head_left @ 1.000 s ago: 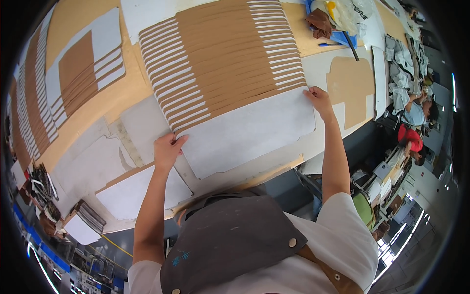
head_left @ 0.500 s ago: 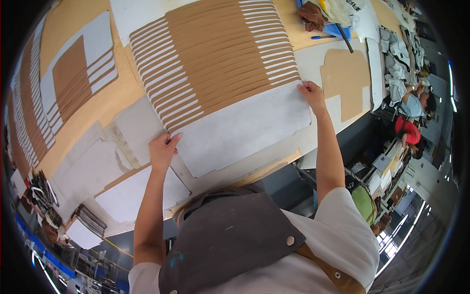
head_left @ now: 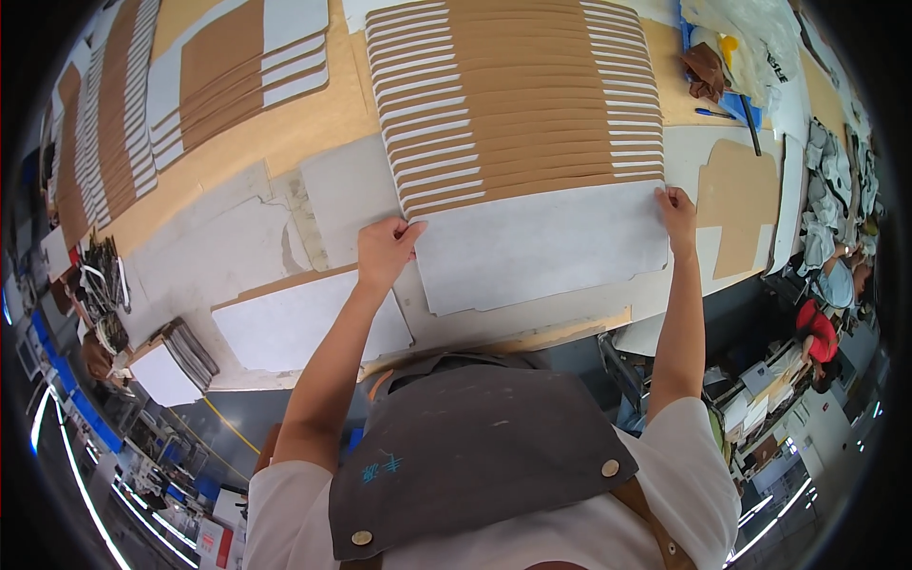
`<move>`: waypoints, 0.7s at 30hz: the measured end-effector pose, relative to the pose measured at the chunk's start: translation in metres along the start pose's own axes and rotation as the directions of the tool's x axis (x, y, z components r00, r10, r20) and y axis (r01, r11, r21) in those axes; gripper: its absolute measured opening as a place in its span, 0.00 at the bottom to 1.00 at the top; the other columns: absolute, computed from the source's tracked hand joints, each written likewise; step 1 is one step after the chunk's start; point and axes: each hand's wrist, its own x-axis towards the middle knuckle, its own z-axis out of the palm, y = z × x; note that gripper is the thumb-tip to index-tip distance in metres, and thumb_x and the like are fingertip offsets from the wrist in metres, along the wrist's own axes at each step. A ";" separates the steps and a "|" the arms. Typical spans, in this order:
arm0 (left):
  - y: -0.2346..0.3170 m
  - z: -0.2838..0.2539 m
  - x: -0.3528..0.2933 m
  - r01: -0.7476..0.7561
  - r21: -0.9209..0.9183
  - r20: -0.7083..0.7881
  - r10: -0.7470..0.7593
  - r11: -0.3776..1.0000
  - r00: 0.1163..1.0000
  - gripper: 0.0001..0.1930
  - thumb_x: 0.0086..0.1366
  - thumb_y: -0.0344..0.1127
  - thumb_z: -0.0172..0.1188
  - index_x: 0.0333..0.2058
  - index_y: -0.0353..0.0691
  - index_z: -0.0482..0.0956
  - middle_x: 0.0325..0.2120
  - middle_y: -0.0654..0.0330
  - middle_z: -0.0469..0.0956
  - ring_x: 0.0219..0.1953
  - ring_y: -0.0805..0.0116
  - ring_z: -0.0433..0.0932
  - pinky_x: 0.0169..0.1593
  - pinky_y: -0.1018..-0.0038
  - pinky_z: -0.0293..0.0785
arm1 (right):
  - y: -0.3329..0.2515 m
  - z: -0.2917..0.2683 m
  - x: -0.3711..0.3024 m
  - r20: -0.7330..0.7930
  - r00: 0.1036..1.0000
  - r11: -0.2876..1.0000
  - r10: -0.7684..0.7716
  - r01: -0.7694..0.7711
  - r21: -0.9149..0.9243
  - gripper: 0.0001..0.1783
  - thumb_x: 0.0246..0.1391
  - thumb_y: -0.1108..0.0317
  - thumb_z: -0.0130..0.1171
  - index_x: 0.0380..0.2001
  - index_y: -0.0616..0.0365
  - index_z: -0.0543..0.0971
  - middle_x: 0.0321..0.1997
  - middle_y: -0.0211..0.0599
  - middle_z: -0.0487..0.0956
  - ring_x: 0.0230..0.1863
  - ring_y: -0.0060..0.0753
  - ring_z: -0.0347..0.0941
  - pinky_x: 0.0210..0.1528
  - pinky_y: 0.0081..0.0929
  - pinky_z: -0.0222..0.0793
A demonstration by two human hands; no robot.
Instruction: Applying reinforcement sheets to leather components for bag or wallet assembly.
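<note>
At frame centre, left hand (head_left: 383,252) and right hand (head_left: 676,211) pinch the grey sheet's (head_left: 541,249) upper corners, squaring it against the fanned brown-and-white strips (head_left: 518,95).

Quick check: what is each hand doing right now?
Left hand: fingers pinching the left edge of the large pale grey flat sheet.
Right hand: fingers gripping the same sheet's upper right corner.
</note>
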 end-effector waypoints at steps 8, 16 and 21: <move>-0.007 0.003 0.003 -0.074 0.177 -0.047 0.083 0.981 0.995 0.16 0.52 0.39 0.62 0.13 0.34 0.71 0.08 0.59 0.70 0.10 0.71 0.71 0.18 0.77 0.66 | -0.020 0.042 -0.032 -0.079 0.778 0.474 -0.623 0.296 -0.829 0.20 0.48 0.72 0.46 0.48 0.62 0.66 0.40 0.41 0.68 0.40 0.39 0.65 0.38 0.34 0.63; -0.011 0.001 0.000 -0.077 0.103 -0.073 0.085 0.992 0.994 0.16 0.51 0.40 0.62 0.13 0.36 0.72 0.08 0.58 0.70 0.11 0.67 0.70 0.20 0.74 0.67 | -0.025 0.055 -0.039 -0.137 0.845 0.542 -0.517 0.199 -0.816 0.22 0.49 0.73 0.42 0.50 0.66 0.62 0.49 0.45 0.64 0.47 0.47 0.60 0.47 0.38 0.59; -0.030 -0.026 -0.011 -0.256 0.290 -0.116 0.299 0.922 0.947 0.09 0.47 0.35 0.64 0.23 0.38 0.74 0.19 0.58 0.73 0.23 0.60 0.72 0.26 0.70 0.68 | -0.053 0.056 -0.052 -0.098 0.871 0.548 -0.481 0.212 -0.810 0.25 0.45 0.76 0.46 0.51 0.60 0.63 0.49 0.46 0.64 0.48 0.48 0.60 0.46 0.38 0.60</move>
